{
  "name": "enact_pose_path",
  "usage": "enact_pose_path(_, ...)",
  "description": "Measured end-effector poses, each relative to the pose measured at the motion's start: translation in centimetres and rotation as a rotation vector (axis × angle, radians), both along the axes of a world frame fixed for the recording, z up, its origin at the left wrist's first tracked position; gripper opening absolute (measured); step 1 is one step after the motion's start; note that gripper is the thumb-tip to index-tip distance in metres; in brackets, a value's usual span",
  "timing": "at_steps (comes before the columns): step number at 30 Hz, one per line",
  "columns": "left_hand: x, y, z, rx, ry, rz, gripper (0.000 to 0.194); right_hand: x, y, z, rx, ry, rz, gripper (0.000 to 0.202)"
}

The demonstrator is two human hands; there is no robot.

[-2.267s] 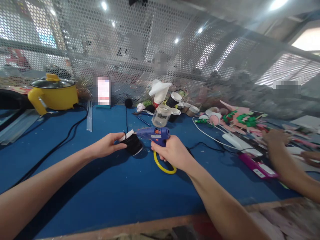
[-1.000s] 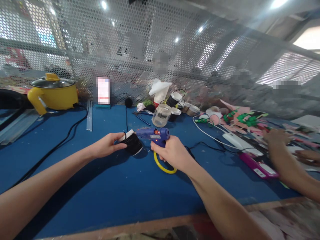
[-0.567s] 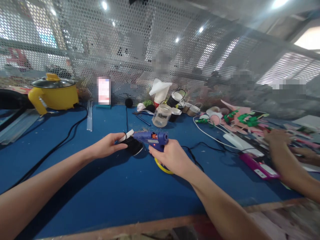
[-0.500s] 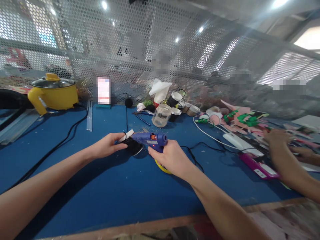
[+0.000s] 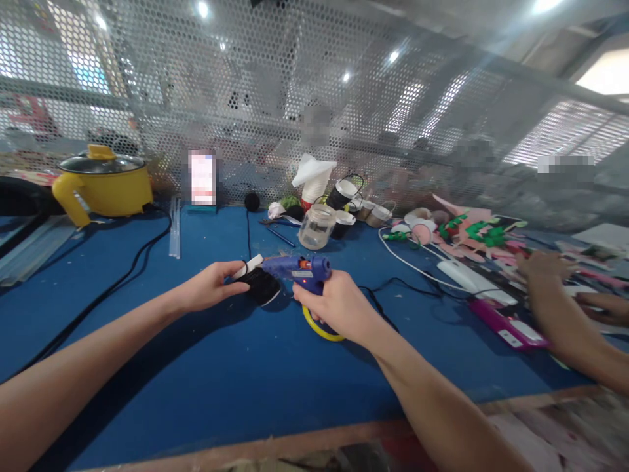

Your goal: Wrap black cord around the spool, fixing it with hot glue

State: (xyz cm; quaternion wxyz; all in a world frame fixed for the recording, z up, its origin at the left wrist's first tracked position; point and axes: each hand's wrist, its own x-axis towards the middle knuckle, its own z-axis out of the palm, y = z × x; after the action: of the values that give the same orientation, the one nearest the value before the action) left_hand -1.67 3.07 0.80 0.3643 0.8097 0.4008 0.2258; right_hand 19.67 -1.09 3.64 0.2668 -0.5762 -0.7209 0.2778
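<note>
Here we are at the blue tabletop (image 5: pixel 275 387), twelve o'clock dead ahead of us. Our right hand (image 5: pixel 339 303), right at twelve, wraps firmly round the handle of the blue glue gun (image 5: pixel 304 267), a red light glowing on its side! Below the grip curves a yellow loop (image 5: pixel 324 333). Just past eleven, our left hand (image 5: pixel 223 286) has thumb and fingers pinched on the black-wrapped cup (image 5: pixel 263 288), gripping it near its white band (image 5: pixel 252 265). The cup leans tilted over the table, and the gun's nozzle points to nine, right beside that band; whether they touch, we can't tell. At two o'clock lies the purple power strip (image 5: pixel 506 326), and beyond it a co-worker's hand (image 5: pixel 544 265) reaches towards the pink pieces (image 5: pixel 455 249).

Farther on, at twelve, we spot the clear jar (image 5: pixel 317 229), with a small black cup (image 5: pixel 343 194) tipped behind it. Black yarn runs from the wrapped cup to a ball (image 5: pixel 252 201) between eleven and twelve. Towards half past ten sits the yellow cooker (image 5: pixel 115 191), and behind everything rises the perforated metal screen (image 5: pixel 265 85).
</note>
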Motion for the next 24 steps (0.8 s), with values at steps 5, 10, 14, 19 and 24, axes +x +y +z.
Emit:
enact_pose_path(5, -0.2, 0.2, -0.1, 0.019, 0.018, 0.001, 0.02, 0.4, 0.7, 0.1, 0.007, 0.017, 0.004, 0.016)
enact_pose_path(10, -0.2, 0.3, -0.2, 0.026, 0.019, 0.007, 0.019, 0.5, 1.0, 0.1, -0.03, 0.059, 0.002, 0.016)
enact_pose_path(14, 0.0, 0.0, 0.1, 0.03, 0.021, 0.035, 0.019, 1.1, 1.6, 0.2, -0.056, 0.249, 0.021, 0.014)
enact_pose_path(19, 0.1, -0.2, 0.3, 0.037, 0.051, 0.059, 0.019, 2.6, 4.5, 0.4, -0.03, 0.526, -0.089, 0.015)
enact_pose_path(24, 0.0, 0.0, 0.2, 0.056, 0.072, 0.063, 0.019, 4.4, 9.3, 1.5, 0.091, 0.465, -0.325, 0.017)
